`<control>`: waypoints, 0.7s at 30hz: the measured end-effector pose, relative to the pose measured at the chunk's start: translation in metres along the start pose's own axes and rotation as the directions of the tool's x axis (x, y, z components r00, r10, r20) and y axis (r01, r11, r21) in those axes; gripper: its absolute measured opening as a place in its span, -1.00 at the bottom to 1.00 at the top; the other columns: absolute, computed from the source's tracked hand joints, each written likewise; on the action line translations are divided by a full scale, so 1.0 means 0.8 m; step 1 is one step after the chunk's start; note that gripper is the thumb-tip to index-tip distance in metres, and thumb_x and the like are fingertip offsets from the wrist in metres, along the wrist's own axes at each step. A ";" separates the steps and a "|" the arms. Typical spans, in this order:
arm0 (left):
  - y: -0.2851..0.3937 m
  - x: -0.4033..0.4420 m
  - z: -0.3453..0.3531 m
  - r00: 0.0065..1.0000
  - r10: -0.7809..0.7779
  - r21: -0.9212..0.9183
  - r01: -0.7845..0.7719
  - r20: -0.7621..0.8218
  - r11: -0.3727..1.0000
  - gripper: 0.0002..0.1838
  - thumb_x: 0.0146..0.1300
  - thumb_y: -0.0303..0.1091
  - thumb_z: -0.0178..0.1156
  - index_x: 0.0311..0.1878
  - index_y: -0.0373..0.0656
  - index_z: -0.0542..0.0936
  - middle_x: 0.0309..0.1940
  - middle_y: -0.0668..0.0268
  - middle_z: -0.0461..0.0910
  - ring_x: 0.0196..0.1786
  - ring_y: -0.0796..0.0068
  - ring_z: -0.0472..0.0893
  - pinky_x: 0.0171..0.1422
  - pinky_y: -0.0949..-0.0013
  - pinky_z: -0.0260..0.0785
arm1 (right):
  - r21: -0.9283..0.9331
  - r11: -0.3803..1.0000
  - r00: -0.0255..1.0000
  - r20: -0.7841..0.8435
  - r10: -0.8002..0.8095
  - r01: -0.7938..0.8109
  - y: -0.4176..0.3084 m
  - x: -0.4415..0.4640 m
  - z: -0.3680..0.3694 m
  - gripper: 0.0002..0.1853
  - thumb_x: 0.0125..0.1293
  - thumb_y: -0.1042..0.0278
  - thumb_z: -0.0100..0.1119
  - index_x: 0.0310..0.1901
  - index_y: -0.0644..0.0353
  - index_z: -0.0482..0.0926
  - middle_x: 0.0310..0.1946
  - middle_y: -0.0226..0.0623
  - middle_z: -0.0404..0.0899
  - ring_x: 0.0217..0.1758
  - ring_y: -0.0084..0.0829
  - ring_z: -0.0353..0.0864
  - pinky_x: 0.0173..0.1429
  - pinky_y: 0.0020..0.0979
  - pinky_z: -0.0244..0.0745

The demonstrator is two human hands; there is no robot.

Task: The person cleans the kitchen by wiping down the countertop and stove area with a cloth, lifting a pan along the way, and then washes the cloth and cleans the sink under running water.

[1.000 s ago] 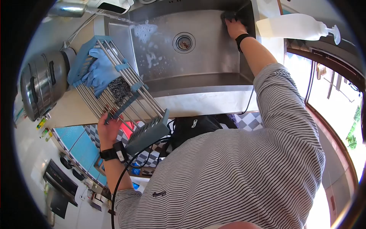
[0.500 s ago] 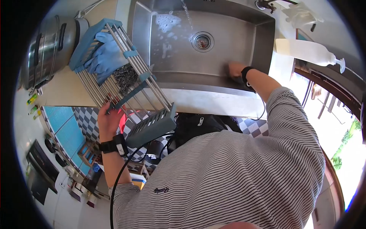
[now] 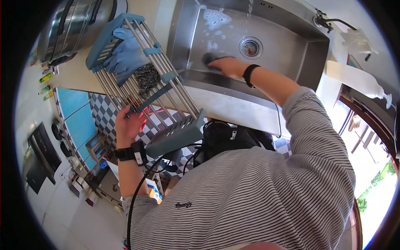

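My left hand (image 3: 130, 123) is closed around the near edge of a grey-blue plastic rack with metal rods (image 3: 177, 132), which I hold tilted beside the sink. In the rack lie blue rubber gloves (image 3: 129, 56) and a grey steel wool scourer (image 3: 146, 80). Down in the stainless steel sink (image 3: 283, 52), my right hand (image 3: 228, 66) is closed on a small dark scrubbing pad (image 3: 209, 58) at the sink's near left side. The pad is partly hidden by my fingers and blurred, so its exact kind is unclear.
Water runs from the top into the sink near the drain (image 3: 251, 48), with soap suds (image 3: 216, 19) at the left. A faucet fitting (image 3: 323, 21) and a white pump bottle (image 3: 354, 80) are at the right. Large steel pots (image 3: 77, 27) stand left of the rack.
My right hand has swept left across the sink from its near right corner. My left hand still holds the rack, while the whole view has shifted and turned a little.
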State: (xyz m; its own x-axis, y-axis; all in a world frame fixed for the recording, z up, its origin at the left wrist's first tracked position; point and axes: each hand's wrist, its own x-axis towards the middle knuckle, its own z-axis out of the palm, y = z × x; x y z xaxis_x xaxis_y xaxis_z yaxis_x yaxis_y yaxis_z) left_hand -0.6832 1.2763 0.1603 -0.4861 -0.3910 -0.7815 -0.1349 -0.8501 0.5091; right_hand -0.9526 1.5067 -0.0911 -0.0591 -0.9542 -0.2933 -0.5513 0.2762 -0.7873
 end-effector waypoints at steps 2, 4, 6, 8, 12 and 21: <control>-0.008 -0.003 0.011 0.994 0.025 -0.038 -0.029 -0.103 0.999 -0.83 0.15 -0.40 0.04 -0.18 -0.14 0.51 -0.14 0.19 0.56 -0.05 0.26 0.50 0.13 -0.01 0.26 | -0.143 0.984 0.988 0.122 -0.094 0.111 -0.022 0.027 -0.001 -0.46 0.13 0.58 -0.12 0.17 -0.11 0.36 0.14 -0.13 0.36 0.05 -0.14 0.48 0.09 -0.20 0.38; -0.006 -0.002 0.007 0.996 0.036 -0.091 -0.044 -0.084 0.995 -0.65 0.16 -0.47 -0.03 0.06 -0.17 0.41 0.00 0.20 0.48 0.09 0.16 0.44 0.13 -0.04 0.28 | -0.310 0.914 0.949 0.255 -0.186 0.263 -0.009 0.056 0.005 -0.49 0.20 0.50 -0.15 0.18 -0.23 0.36 0.19 -0.28 0.28 0.04 -0.13 0.46 0.10 -0.17 0.40; -0.008 -0.004 0.004 0.993 0.037 -0.056 -0.043 -0.112 0.997 -0.74 0.15 -0.44 0.01 -0.06 -0.15 0.46 -0.07 0.20 0.52 0.04 0.20 0.46 0.13 -0.03 0.28 | -0.395 0.894 0.976 0.142 -0.166 0.209 0.019 0.058 0.021 -0.50 0.20 0.47 -0.13 0.17 -0.27 0.36 0.11 -0.28 0.33 0.00 -0.13 0.46 0.09 -0.17 0.41; -0.009 -0.007 0.002 0.991 0.032 -0.028 -0.036 -0.131 0.999 -0.83 0.14 -0.42 0.04 -0.19 -0.13 0.52 -0.14 0.21 0.56 -0.01 0.24 0.48 0.12 -0.03 0.27 | -0.557 0.829 0.986 -0.104 -0.131 0.051 0.030 0.039 0.026 -0.58 0.22 0.39 -0.09 0.12 -0.21 0.39 -0.09 -0.23 0.40 -0.07 -0.15 0.46 -0.01 -0.20 0.48; -0.013 0.004 -0.009 0.996 0.058 -0.030 -0.060 -0.072 0.998 -0.77 0.15 -0.42 0.02 -0.11 -0.14 0.50 -0.13 0.21 0.56 -0.01 0.22 0.50 0.12 -0.02 0.28 | -0.594 0.710 0.926 -0.247 0.287 -0.378 0.055 0.016 -0.003 -0.65 0.23 0.38 -0.10 0.08 0.11 0.39 -0.10 -0.09 0.40 -0.10 -0.17 0.51 -0.15 -0.25 0.54; -0.020 0.005 -0.036 0.993 0.110 -0.067 -0.113 -0.038 0.991 -0.66 0.14 -0.43 -0.02 0.02 -0.16 0.45 0.00 0.17 0.50 0.11 0.16 0.44 0.19 -0.04 0.22 | -0.482 0.875 0.985 -0.167 -0.044 -0.042 -0.012 0.117 0.040 -0.70 0.26 0.36 -0.14 -0.02 0.28 0.42 -0.22 -0.05 0.47 -0.15 -0.11 0.54 -0.19 -0.18 0.53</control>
State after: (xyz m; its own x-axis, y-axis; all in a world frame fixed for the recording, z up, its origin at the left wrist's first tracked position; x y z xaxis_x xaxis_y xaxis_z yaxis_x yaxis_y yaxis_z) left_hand -0.6579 1.2782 0.1381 -0.4644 -0.4956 -0.7340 -0.0214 -0.8222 0.5687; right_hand -0.9262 1.4185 -0.1285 -0.1726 -0.9713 -0.1636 -0.8810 0.2265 -0.4154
